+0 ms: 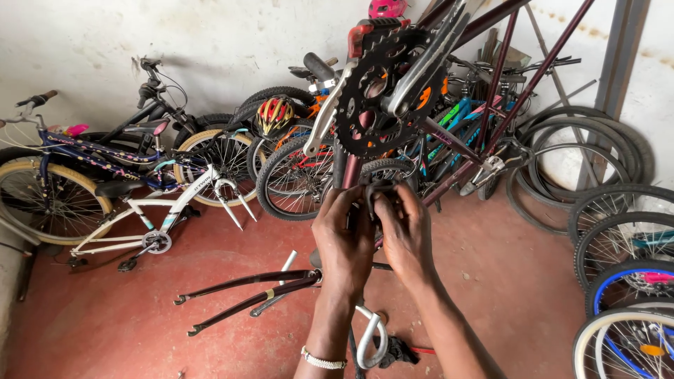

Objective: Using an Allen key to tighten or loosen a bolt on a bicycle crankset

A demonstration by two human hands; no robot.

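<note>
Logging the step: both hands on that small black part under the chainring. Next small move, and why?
Probably keep both hands pinched on it and seat it against the maroon frame tube. The left hand and right hand hold the small black part right below the black chainring; how it attaches is hidden by the fingers.

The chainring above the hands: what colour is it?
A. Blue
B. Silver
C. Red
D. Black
D. The toothed chainring is black, with a silver crank arm across it; it sits just above the left hand and right hand, which meet on a small dark part of the upturned maroon frame.
</note>
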